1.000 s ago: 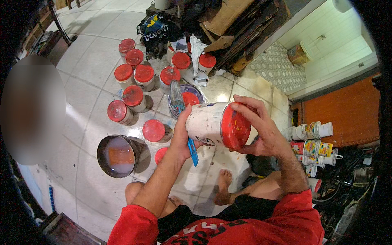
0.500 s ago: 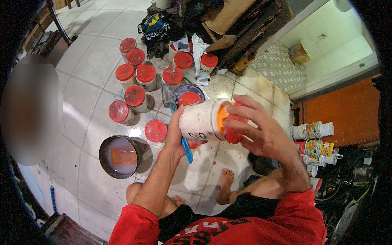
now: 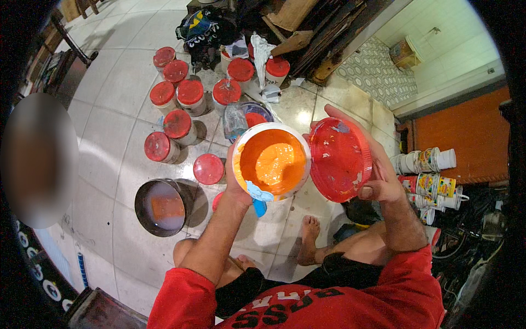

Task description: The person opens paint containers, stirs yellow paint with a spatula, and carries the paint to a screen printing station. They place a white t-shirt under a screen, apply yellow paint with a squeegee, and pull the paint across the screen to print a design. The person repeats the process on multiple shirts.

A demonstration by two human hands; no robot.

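Note:
My left hand [image 3: 236, 192] grips a white plastic paint pot [image 3: 268, 127], tilted so its mouth faces me. Glossy orange paint [image 3: 280, 160] lies inside, and a light blue smear marks the rim. Against the pot, the same hand keeps a blue-handled tool [image 3: 259, 208]; what looks like its broad greyish end shows past the pot, and its middle is hidden. My right hand [image 3: 382, 176] is closed around the edge of a red screw lid [image 3: 338, 160], its paint-stained inside turned towards me. Lid and pot are side by side, nearly touching.
Several red-lidded pots [image 3: 178, 124] stand on the tiled floor ahead. At left sits a dark round pan [image 3: 143, 220] of cloudy liquid with an orange-brown block. Stacked tubs [image 3: 419, 160] lie at right. A blurred person [image 3: 38, 159] is at the far left.
The red lid has come off the pot and moved right in my right hand. My left hand has turned the pot's mouth towards me, revealing the orange paint.

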